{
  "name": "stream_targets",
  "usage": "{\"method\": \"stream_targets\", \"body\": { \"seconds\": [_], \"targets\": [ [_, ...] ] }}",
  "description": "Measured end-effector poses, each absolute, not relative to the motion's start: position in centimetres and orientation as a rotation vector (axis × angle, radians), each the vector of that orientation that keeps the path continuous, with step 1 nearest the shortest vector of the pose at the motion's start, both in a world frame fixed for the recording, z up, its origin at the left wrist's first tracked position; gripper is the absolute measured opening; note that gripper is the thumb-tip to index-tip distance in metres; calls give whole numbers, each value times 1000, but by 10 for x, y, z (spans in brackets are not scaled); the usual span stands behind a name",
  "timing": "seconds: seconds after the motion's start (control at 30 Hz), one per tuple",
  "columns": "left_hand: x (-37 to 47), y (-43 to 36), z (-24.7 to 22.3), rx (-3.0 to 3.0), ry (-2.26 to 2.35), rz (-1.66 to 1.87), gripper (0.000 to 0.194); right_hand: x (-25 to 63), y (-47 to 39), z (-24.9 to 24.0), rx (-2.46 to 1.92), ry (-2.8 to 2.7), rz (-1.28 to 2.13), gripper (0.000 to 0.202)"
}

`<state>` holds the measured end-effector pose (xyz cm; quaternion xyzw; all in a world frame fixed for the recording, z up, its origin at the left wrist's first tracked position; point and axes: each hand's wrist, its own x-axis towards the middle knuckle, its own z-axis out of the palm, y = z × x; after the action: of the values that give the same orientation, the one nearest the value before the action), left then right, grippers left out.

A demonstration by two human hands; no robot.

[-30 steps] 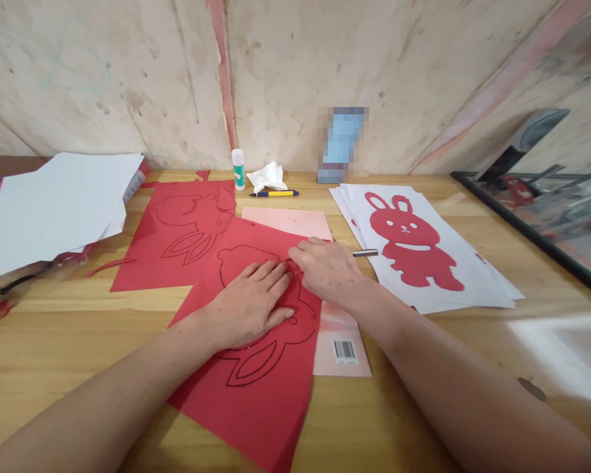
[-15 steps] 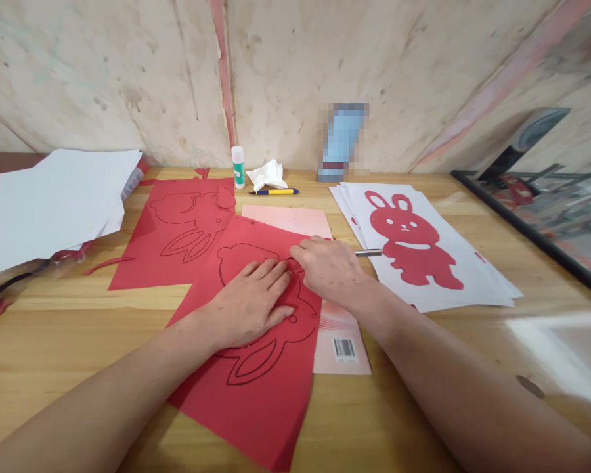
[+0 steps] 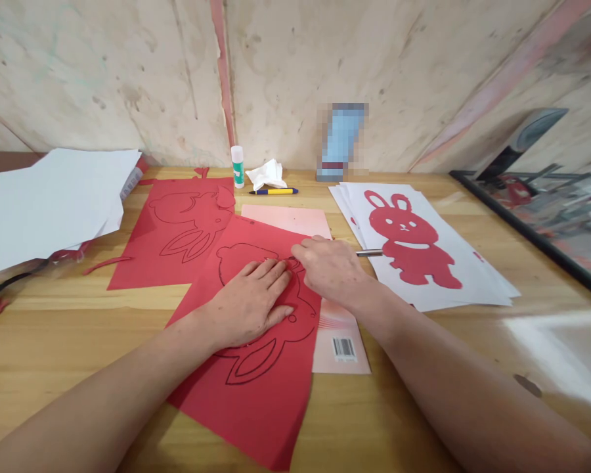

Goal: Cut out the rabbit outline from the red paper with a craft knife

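Observation:
My left hand [image 3: 256, 302] lies flat on a red paper sheet [image 3: 246, 414], fingers stretched out. The sheet bears a rabbit outline drawn in black, partly covered by that hand. My right hand [image 3: 328, 266] is closed round what looks like a slim silver craft knife [image 3: 370, 253], whose back end sticks out to the right. Its tip is hidden under my fingers, beside the left fingertips, where the paper shows a small cut and lifted edge. Beneath the sheet lies a pink booklet [image 3: 342, 322] with a barcode.
Another red sheet [image 3: 138, 256] with a rabbit outline lies left. White papers with a red rabbit cut-out [image 3: 423, 263] lie right; more white sheets [image 3: 54, 203] are far left. A glue stick [image 3: 238, 167], crumpled tissue [image 3: 266, 175] and yellow-blue pen [image 3: 274, 192] stand near the wall.
My right hand has shifted very slightly, still gripping the knife. The left hand and the papers look the same, with only a slight shift of the view.

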<state>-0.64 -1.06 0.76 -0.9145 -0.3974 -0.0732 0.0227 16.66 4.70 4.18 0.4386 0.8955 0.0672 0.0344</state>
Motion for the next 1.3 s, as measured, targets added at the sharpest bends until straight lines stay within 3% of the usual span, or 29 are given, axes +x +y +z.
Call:
{"method": "stream_targets", "body": {
  "seconds": [1.3],
  "targets": [
    [-7,-10,9,-2865,-1233,-254,54,164,38,47,1484,2628,190,22]
  ]
}}
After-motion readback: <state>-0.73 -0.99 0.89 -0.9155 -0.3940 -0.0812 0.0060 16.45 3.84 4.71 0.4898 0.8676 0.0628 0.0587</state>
